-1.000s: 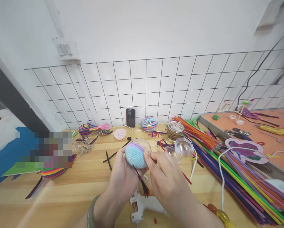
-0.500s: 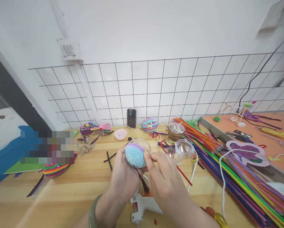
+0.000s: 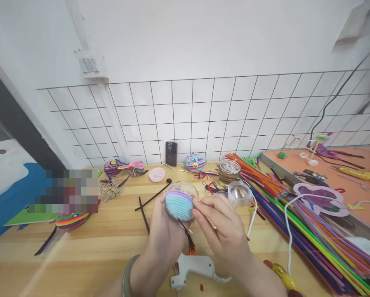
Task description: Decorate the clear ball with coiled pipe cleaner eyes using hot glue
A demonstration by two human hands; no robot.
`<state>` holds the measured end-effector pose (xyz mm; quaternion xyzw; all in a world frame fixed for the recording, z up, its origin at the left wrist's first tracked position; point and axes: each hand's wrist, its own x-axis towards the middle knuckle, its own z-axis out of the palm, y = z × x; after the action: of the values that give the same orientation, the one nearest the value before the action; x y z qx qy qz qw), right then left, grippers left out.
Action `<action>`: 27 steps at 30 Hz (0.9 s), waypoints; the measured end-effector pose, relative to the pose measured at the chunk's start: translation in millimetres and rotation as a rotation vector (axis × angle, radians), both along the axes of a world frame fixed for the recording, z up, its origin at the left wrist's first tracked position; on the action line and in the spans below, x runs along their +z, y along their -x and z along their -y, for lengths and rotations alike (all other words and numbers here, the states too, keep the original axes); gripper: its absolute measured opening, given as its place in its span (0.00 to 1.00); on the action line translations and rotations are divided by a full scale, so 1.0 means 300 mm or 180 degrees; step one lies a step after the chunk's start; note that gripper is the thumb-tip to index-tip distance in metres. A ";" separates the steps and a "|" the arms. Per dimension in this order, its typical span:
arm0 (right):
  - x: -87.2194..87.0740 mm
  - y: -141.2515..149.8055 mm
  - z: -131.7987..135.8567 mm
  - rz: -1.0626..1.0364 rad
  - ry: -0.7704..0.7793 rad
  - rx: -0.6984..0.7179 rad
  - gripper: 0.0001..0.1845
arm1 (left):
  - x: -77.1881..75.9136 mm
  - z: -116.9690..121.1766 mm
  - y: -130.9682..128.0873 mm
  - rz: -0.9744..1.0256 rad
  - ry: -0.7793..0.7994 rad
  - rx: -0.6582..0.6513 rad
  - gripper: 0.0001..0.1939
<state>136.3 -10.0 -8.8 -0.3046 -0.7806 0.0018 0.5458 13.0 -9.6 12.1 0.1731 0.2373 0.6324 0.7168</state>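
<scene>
In my left hand (image 3: 168, 237) rests a clear plastic ball (image 3: 187, 187), its near side covered by rows of light blue pipe cleaner (image 3: 177, 207) with a purple pipe cleaner (image 3: 181, 194) along the top of them. My right hand (image 3: 223, 225) is closed in a pinch at the ball's right edge, where the purple strand ends; the fingertips hide the exact grip. A dark tassel (image 3: 189, 240) hangs below the ball. Under my hands a white glue gun (image 3: 192, 267) lies on the wooden table (image 3: 88, 255).
Bundled coloured pipe cleaners (image 3: 296, 222) fill the right side, beside a white cord (image 3: 289, 231). Clear half-shells (image 3: 239, 192), a tin (image 3: 229, 171), a pink dish (image 3: 156, 175) and a phone (image 3: 171, 153) stand behind. Black pipe cleaners (image 3: 144, 214) lie left of the ball; yellow-handled scissors (image 3: 283, 277) lie front right.
The ball has turned slightly in my left hand, and more of its clear upper shell shows. My right fingers have shifted along its edge, and the hand has moved right, uncovering more of the glue gun.
</scene>
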 end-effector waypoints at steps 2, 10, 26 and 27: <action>-0.006 0.003 0.000 0.0207 -0.0187 -0.0147 0.15 | 0.000 0.000 0.001 0.0066 0.0126 -0.0008 0.13; -0.017 0.027 0.013 0.0789 -0.0648 -0.0683 0.20 | 0.005 0.007 0.017 0.0276 0.0431 -0.0101 0.12; -0.034 0.030 0.003 0.0534 -0.0614 -0.0305 0.32 | 0.005 0.005 0.022 0.0383 0.0515 -0.0234 0.14; -0.032 0.027 0.001 0.0526 -0.0626 -0.0284 0.32 | 0.005 0.005 0.022 0.0406 0.0506 -0.0218 0.14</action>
<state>128.2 -10.4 -18.3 -0.2832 -0.8050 -0.1241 0.5064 6.4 -11.2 13.6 0.0831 0.2346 0.5964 0.7631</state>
